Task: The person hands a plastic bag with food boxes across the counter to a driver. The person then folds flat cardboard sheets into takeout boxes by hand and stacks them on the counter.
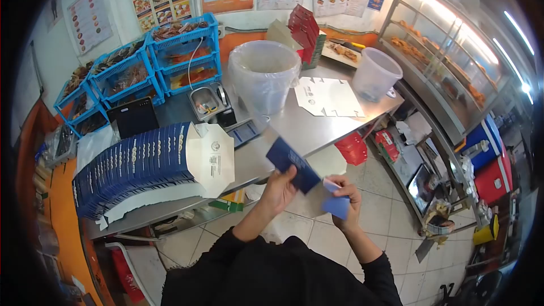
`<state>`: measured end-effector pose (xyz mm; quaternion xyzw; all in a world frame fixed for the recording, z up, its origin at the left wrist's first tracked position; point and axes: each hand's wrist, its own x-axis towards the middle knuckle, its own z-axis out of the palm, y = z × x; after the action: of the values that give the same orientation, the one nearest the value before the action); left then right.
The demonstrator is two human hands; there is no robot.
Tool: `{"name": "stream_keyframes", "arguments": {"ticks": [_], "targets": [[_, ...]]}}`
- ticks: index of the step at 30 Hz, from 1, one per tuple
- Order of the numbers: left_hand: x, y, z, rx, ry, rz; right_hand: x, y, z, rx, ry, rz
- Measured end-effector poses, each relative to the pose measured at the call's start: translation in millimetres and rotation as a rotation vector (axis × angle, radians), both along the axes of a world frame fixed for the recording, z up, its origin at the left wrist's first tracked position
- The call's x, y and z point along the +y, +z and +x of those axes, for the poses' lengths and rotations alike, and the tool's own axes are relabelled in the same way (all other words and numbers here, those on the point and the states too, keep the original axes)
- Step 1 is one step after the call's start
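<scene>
In front of my body I hold a partly folded cardboard food box [283,156], dark blue outside and white inside. My left hand [279,192] grips its printed dark blue panel, thumb on top. My right hand [348,204] has its fingers curled round the box's other end, where blue flaps stick out and are slightly blurred. To the left, a long fanned stack of flat box blanks [141,156] lies on the steel table, the frontmost showing its white side. One more flat white blank [327,97] lies farther back on the table.
A bucket lined with clear plastic [265,73] and a smaller translucent bucket [376,73] stand on the steel table [317,136]. Blue baskets [184,56] of packets are stacked at back left. Red boxes [306,31] stand behind. A lit glass food cabinet [442,51] is at right.
</scene>
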<state>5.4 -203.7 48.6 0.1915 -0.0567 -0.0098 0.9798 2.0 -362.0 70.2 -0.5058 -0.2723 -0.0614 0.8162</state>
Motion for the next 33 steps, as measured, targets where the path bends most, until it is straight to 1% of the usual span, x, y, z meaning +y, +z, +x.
{"name": "stream_keyframes", "arguments": {"ticks": [1, 2, 3, 4, 5, 6, 7, 8, 9, 11, 12, 13, 15, 16, 17, 19, 20, 21, 22, 23, 24, 25, 26, 27, 29, 30, 31, 32, 33], "targets": [[0, 4, -4, -0.007, -0.009, -0.010, 0, 10, -8, -0.233, -0.218, -0.161], [3, 9, -9, -0.078, -0.061, 0.032, -2, 18, -15, -0.472, -0.434, -0.317], [6, 15, -15, -0.152, -0.110, 0.075, -11, 25, -21, -0.488, -0.440, -0.322], [4, 18, -26, -0.207, -0.108, 0.191, -25, 30, -27, -0.776, -0.482, -0.525], [0, 22, -37, -0.217, -0.112, 0.187, -35, 35, -35, -1.059, -0.520, -0.730], [-4, 25, -49, -0.227, -0.112, 0.341, -39, 40, -44, -1.171, -0.587, -0.838], [-10, 26, -59, -0.236, -0.113, 0.495, -42, 39, -52, -1.172, -0.596, -0.845], [-18, 26, -68, -0.263, -0.024, 0.658, -45, 37, -58, -1.212, -0.650, -0.897], [-26, 25, -77, -0.278, -0.043, 0.653, -49, 34, -65, -1.250, -0.712, -0.955], [-44, 24, -93, -0.298, 0.200, 0.914, -56, 26, -84, -1.166, -0.771, -0.907], [-55, 15, -102, -0.272, 0.143, 0.833, -61, 27, -95, -1.113, -0.785, -0.907], [-66, 10, -114, -0.300, 0.105, 0.825, -66, 28, -108, -1.054, -0.803, -0.903], [-87, 5, -136, -0.332, 0.239, 0.796, -78, 22, -132, -1.007, -0.879, -0.914], [-103, 9, -150, -0.288, 0.276, 0.750, -82, 18, -144, -0.970, -0.902, -0.904], [-110, 3, -162, -0.294, 0.249, 0.749, -82, 14, -157, -0.927, -0.925, -0.968], [-113, -6, -183, -0.392, 0.149, 0.909, -88, 1, -175, -0.909, -0.918, -0.979], [-114, -7, -191, -0.429, 0.122, 0.926, -93, -3, -186, -0.901, -0.925, -0.981], [-122, -5, -201, -0.428, 0.119, 0.927, -97, -7, -197, -0.845, -0.890, -0.974], [-132, 9, -213, -0.432, 0.206, 0.784, -100, -7, -206, -0.794, -0.851, -0.967], [-138, 18, -221, -0.434, 0.295, 0.640, -104, -4, -212, -0.796, -0.846, -0.967], [-137, 14, -223, -0.428, 0.297, 0.642, -108, 1, -219, -0.773, -0.801, -0.968], [-135, 6, -223, -0.401, 0.261, 0.792, -112, 10, -228, -0.746, -0.756, -0.969], [-135, -1, -224, -0.375, 0.222, 0.939, -116, 27, -239, -0.753, -0.835, -1.101], [-139, -6, -226, -0.376, 0.224, 0.939, -113, 41, -242, -0.755, -0.835, -1.101], [-156, -6, -236, -0.408, 0.204, 1.019, -102, 68, -239, -0.863, -0.999, -0.821], [-165, 1, -241, -0.610, 0.538, 1.291, -96, 84, -239, -0.921, -0.914, -0.912], [-161, -7, -242, -0.630, 0.491, 1.334, -95, 87, -235, -0.923, -0.910, -0.907], [-158, -14, -243, -0.651, 0.443, 1.377, -94, 88, -232, -1.044, -0.842, -0.990], [-154, -19, -241, -0.616, 0.459, 1.371, -92, 89, -228, -1.168, -0.768, -1.068]]}}
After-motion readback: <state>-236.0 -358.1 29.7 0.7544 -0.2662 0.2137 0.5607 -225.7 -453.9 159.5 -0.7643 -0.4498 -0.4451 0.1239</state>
